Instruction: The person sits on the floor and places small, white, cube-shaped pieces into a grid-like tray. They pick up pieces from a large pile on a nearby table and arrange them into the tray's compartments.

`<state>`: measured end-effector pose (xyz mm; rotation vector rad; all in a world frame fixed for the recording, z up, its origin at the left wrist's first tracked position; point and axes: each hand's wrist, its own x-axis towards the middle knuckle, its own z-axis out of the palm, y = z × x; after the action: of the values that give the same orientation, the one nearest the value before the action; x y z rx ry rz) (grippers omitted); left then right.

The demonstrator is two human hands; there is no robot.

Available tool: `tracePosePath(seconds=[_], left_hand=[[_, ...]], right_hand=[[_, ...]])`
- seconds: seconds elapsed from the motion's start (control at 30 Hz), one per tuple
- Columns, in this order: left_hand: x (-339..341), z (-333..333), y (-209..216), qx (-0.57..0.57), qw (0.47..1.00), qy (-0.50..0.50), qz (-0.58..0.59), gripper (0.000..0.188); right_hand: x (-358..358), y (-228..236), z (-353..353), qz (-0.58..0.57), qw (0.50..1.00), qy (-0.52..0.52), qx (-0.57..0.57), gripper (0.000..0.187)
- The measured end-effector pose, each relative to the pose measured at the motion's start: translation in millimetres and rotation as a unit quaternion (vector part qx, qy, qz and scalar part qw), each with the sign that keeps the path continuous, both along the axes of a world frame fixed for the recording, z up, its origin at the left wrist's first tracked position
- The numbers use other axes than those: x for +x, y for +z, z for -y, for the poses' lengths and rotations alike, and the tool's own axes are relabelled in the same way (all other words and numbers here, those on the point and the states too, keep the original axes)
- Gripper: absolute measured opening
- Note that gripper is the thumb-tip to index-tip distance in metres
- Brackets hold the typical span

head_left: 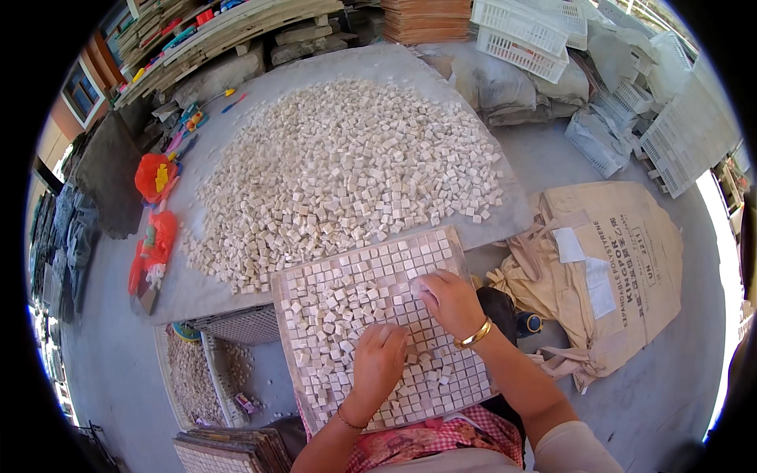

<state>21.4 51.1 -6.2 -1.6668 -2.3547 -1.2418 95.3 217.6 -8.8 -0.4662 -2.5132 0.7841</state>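
Your left hand (378, 359) lies palm down on the mosaic tray (293, 315), fingers curled over a loose cluster of small stone cubes (359, 303); whether they pinch any single cube you cannot tell from here. Your right hand (449, 301) rests just beside it, toward the tray's right half, fingers bent down onto the set squares, and its grip is just as unclear. One gold bangle (475, 335) circles your right wrist; one thin bracelet (347, 420) sits on the left.

The tray is a single square grid board tilted across your lap, its near edge over the red checked cloth (441, 437). Most cells along the right and lower sides hold cubes laid flat in rows; in the middle and upper left the cubes lie jumbled, too many to count.

Beyond the tray's far edge, touching it, spreads one large heap of cream stone cubes (347, 165) on a grey sheet (197, 284), hundreds at least. To your right lies one tan sack (623, 260), crumpled. To your left sit two red bundles (155, 177), one above the other, and one white crate (185, 378) of smaller chips. A stack of finished mosaic sheets (229, 451) stands near your left knee. At least three white plastic crates (520, 31) are piled at the far right.
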Motion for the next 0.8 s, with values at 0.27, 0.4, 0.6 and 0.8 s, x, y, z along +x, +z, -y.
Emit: tracePosePath(seconds=[0.27, 0.4, 0.6, 0.8], left_hand=[[26, 21, -1, -0.045, 0.998, -0.034, 0.006, 0.014], [25, 23, -4, -0.06, 0.998, -0.033, 0.006, 0.017], [18, 24, -5, -0.077, 0.995, -0.052, 0.017, 0.017], [16, 21, -2, -0.127, 0.989, -0.074, -0.008, 0.017]], right_hand=[[-9, -12, -16, 0.035, 0.998, 0.049, 0.032, 0.02], [-2, 2, -14, 0.013, 0.997, 0.071, -0.004, 0.023], [52, 8, 11, 0.051, 0.991, 0.093, -0.08, 0.019], [73, 2, 46, 0.043, 0.988, 0.112, -0.093, 0.014]])
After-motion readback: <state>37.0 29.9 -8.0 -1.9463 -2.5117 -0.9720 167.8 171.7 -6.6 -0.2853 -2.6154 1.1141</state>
